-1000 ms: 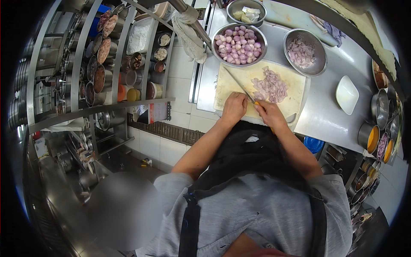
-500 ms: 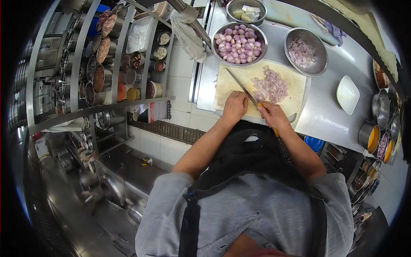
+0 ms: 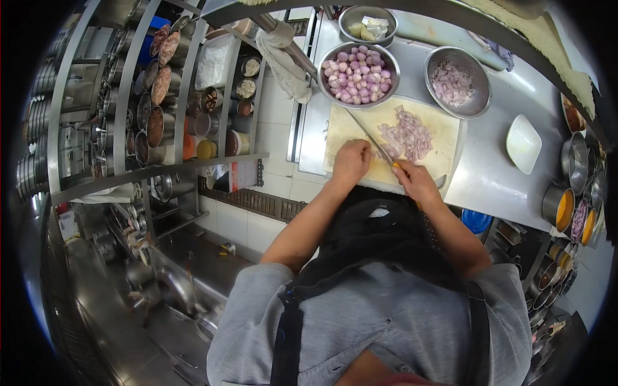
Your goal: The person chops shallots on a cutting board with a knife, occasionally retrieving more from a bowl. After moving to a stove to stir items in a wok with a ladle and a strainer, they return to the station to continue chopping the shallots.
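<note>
My right hand (image 3: pixel 415 180) is closed round the yellow handle of a knife (image 3: pixel 370 136), whose blade points away and to the left over the cutting board (image 3: pixel 341 119). Left of the blade, my left hand (image 3: pixel 353 159) rests on the board with its fingers curled in; whatever they press on is hidden, perhaps a small piece of shallot. Sliced shallots (image 3: pixel 407 134) lie in a pile to the right of the blade. Beyond the board stands a metal bowl (image 3: pixel 393 90) full of peeled whole shallots (image 3: pixel 357 74).
A perforated colander (image 3: pixel 481 96) with cut shallots stands behind the board's right side. A white dish (image 3: pixel 523 145) sits on the steel counter (image 3: pixel 483 174). Behind is a smaller metal bowl (image 3: pixel 346 18). To the left, a rack (image 3: pixel 154 166) holds several containers; a cloth (image 3: pixel 283 61) hangs on a post.
The view has shifted slightly. The knife has moved a little relative to the board, and its blade is now beside the fingers of my left hand. Both hands keep their holds.
</note>
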Available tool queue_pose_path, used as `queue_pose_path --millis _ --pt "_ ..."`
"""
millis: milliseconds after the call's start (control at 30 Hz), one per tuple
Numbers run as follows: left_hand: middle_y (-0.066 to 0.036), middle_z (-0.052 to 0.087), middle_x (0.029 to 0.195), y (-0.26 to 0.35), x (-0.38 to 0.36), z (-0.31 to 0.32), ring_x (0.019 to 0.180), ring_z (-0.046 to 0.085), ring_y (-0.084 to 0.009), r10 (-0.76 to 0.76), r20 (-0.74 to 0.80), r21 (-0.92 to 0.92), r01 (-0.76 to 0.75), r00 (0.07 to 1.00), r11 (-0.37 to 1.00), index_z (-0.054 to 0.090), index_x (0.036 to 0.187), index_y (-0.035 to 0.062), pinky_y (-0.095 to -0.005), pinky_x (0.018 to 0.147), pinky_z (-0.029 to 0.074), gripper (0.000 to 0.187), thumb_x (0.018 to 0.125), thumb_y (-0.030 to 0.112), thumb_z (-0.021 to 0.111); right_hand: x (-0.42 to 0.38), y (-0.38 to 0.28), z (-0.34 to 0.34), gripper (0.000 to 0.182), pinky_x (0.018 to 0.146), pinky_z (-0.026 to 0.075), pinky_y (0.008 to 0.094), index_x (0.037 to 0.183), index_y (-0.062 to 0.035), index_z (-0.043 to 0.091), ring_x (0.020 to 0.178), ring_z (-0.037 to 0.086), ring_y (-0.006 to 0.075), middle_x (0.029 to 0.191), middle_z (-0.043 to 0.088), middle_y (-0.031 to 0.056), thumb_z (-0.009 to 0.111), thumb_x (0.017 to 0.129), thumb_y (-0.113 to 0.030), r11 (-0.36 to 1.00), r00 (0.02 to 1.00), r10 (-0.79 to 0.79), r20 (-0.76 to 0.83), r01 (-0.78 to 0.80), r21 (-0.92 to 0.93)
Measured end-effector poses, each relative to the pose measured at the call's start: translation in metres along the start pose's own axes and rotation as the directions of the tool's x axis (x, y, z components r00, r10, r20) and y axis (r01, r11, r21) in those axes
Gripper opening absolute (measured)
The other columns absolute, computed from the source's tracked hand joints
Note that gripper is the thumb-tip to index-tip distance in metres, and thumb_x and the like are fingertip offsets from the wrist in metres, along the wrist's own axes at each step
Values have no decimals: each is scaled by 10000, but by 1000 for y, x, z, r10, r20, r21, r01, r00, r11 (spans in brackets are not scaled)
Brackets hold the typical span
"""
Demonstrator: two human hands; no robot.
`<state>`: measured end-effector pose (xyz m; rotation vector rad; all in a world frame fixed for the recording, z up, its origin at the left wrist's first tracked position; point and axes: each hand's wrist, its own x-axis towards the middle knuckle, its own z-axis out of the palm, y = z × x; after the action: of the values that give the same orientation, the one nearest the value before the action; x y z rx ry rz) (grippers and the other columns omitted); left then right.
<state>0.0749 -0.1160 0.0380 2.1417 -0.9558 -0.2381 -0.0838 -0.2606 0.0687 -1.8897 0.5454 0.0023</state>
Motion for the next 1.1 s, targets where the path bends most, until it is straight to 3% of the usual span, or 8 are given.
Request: queue_pose_path --millis 33,200,367,567,767,833,933,1100 --pt "-161 667 854 -4 7 -5 784 641 -330 -65 -28 -48 64 997 997 666 889 14 -423 709 526 82 817 45 642 -3 -2 -1 275 692 481 448 1049 2 659 757 630 416 835 648 238 601 954 -249 999 999 36 -1 -36 -28" --pt "-141 690 872 6 84 -52 696 667 -273 -7 -178 62 18 984 998 689 949 26 -357 643 542 122 840 73 661 -8 12 17 287 737 485 449 1052 4 659 815 630 407 882 654 237 596 955 -259 994 994 -74 82 80 -68" --pt "-145 656 976 21 157 -40 955 628 -326 336 126 239 -357 933 903 701 973 58 -441 831 514 194 787 77 645 -9 10 9 281 770 489 447 1064 3 663 869 632 406 921 664 232 597 952 -246 995 996 -56 68 61 -73" --pt "-146 616 1147 31 192 -8 1093 594 -309 162 402 454 -350 901 819 730 982 109 -431 923 494 211 789 121 648 -18 7 -5 278 762 499 443 1094 3 666 845 641 418 936 671 241 603 950 -227 997 1000 14 -3 -14 -75" --pt "-151 642 1080 18 186 -18 1041 627 -316 319 295 368 -415 901 832 714 986 68 -429 869 517 228 821 224 692 -20 15 1 301 704 488 441 1097 -6 660 777 642 418 842 660 252 578 972 -267 993 995 -81 -65 75 -91" --pt "-145 677 996 19 172 -31 921 665 -292 395 39 142 -397 918 907 703 982 47 -389 808 533 245 825 235 716 -20 15 1 300 704 489 441 1099 -7 659 777 642 418 844 661 252 576 973 -267 993 995 -74 -63 68 -93" --pt "-147 673 860 52 121 -67 860 652 -283 53 74 -64 -48 996 997 687 948 33 -397 775 519 203 856 213 698 -19 13 -2 293 740 489 448 1102 -9 656 820 636 422 884 664 248 575 970 -257 995 999 -31 -24 29 -90" --pt "-138 693 896 0 5 -39 785 660 -269 -2 195 -29 8 981 1000 679 953 29 -355 721 530 160 855 151 711 -19 -7 -4 281 760 486 455 1091 -13 658 850 631 425 907 665 242 579 965 -252 993 997 68 43 -64 -100"
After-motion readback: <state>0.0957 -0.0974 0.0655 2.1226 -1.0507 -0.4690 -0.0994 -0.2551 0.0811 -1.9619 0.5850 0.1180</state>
